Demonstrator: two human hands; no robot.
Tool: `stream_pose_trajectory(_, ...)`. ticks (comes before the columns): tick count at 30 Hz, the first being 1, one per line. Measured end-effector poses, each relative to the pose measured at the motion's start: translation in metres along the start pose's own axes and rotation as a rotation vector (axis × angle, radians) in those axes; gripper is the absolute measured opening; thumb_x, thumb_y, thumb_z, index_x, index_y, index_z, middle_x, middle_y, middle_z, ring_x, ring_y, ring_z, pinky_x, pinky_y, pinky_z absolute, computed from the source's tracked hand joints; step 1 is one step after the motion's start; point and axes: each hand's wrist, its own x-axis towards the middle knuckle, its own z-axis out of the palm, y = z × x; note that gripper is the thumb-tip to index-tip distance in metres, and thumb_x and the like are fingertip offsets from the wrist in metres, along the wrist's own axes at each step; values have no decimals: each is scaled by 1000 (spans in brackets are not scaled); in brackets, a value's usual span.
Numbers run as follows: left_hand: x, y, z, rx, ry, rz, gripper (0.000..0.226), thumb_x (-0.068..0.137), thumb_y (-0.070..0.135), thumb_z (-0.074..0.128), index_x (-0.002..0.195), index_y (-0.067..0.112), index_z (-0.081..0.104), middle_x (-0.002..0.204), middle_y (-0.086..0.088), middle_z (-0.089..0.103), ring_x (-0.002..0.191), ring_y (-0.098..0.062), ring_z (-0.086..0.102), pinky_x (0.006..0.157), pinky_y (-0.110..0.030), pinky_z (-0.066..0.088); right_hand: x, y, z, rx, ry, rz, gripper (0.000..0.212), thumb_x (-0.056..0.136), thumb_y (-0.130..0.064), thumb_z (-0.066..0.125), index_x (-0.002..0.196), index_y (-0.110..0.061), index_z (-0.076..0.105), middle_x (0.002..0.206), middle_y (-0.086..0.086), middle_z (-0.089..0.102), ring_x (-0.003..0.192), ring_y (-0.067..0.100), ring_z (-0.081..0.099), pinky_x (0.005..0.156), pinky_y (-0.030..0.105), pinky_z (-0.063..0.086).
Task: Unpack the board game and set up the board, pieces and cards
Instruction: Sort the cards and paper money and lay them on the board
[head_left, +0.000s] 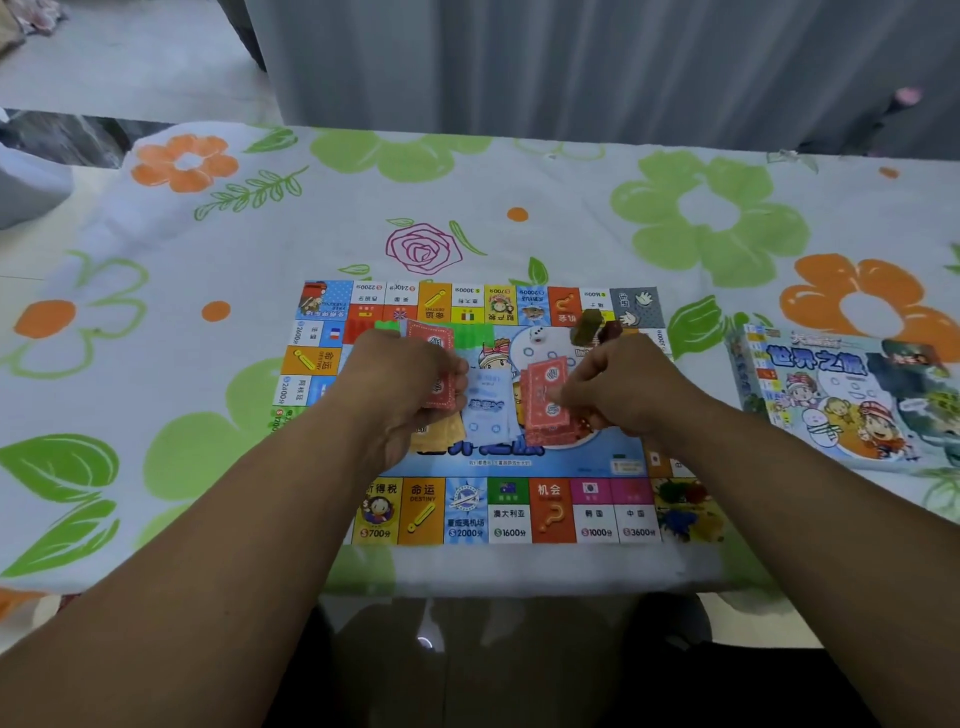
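On board (467, 512), both hands' grip: red cards (545, 402).

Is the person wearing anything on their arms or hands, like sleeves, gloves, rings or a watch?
No. Both forearms are bare right down to the bottom edge of the picture, so no sleeves show. The left hand and the right hand have no gloves, and no watch or bracelet shows on either wrist. The fingers are curled and a bit blurry, so a small ring cannot be ruled out.
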Motion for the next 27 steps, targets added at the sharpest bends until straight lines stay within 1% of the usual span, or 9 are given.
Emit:
stream_pose_trajectory(3, -3, 1, 4, 17, -4, -24, 25, 95, 0, 55, 120, 0, 57, 87, -13, 72, 68, -19, 68, 63, -32, 61, 2, 3, 2, -101, 0, 7, 26, 78, -16, 85, 82, 5, 72, 65, 9, 66, 39, 7, 51, 33, 13, 34)
stream_pose_trajectory(8, -2, 1, 7, 6, -20, -48, 24, 97, -1, 44, 118, 0, 57, 89, -16, 73, 75, -25, 69, 68, -36, 62, 9, 5, 3, -235, 32, 13, 28, 77, -26, 87, 80, -1, 74, 69, 6, 68, 48, 10, 53, 47, 25, 38)
stream_pose_trajectory(10, -2, 0, 8, 3, -11, -49, 23, 99, -3, 42, 116, 1, 57, 95, -17, 73, 85, -29, 72, 78, -40, 61, 12, 5, 5, -271, 64, -16, 24, 80, -25, 84, 79, -4, 73, 75, 7, 69, 60, 15, 61, 55, 31, 49)
stream_pose_trajectory(12, -2, -1, 9, 23, -10, -23, 22, 97, -7, 47, 113, 4, 58, 105, -18, 72, 96, -30, 73, 75, -39, 62, 11, 2, 9, -225, 59, -81, 19, 84, -22, 80, 78, -6, 72, 80, 6, 71, 73, 20, 68, 68, 38, 58)
stream_pose_trajectory(14, -4, -3, 9, 52, -17, 10, 21, 94, -9, 53, 105, 7, 60, 107, -16, 71, 96, -29, 72, 71, -37, 62, 4, -6, 14, -55, -19, -142, 24, 90, -24, 74, 80, -3, 70, 73, 3, 70, 61, 15, 63, 58, 32, 54)
stream_pose_trajectory(16, -5, -3, 10, 77, -21, 35, 19, 94, -8, 57, 100, 9, 62, 104, -13, 72, 93, -28, 72, 71, -36, 61, -5, -14, 19, 110, -122, -164, 28, 94, -30, 69, 84, -4, 69, 68, 0, 68, 47, 12, 52, 45, 23, 42)
stream_pose_trajectory(18, -7, -2, 12, 93, -23, 50, 18, 94, -6, 59, 98, 11, 64, 101, -12, 73, 89, -26, 73, 67, -33, 60, -10, -21, 23, 204, -179, -183, 26, 96, -31, 67, 86, -7, 69, 77, 4, 72, 44, 11, 49, 41, 20, 38)
stream_pose_trajectory(22, -7, -2, 14, 98, -25, 54, 14, 92, -3, 63, 100, 8, 65, 98, -11, 74, 81, -23, 74, 62, -31, 59, -11, -25, 26, 224, -180, -196, 18, 95, -19, 68, 85, -5, 66, 65, -2, 68, 43, 9, 51, 42, 20, 39)
stream_pose_trajectory(27, -6, -1, 11, 13, -24, -2, 14, 96, 1, 57, 109, -1, 63, 90, -14, 73, 70, -23, 69, 52, -27, 59, 1, -17, 12, 164, -128, -68, 15, 95, -10, 64, 84, 0, 67, 73, 15, 67, 43, 12, 50, 39, 21, 36)
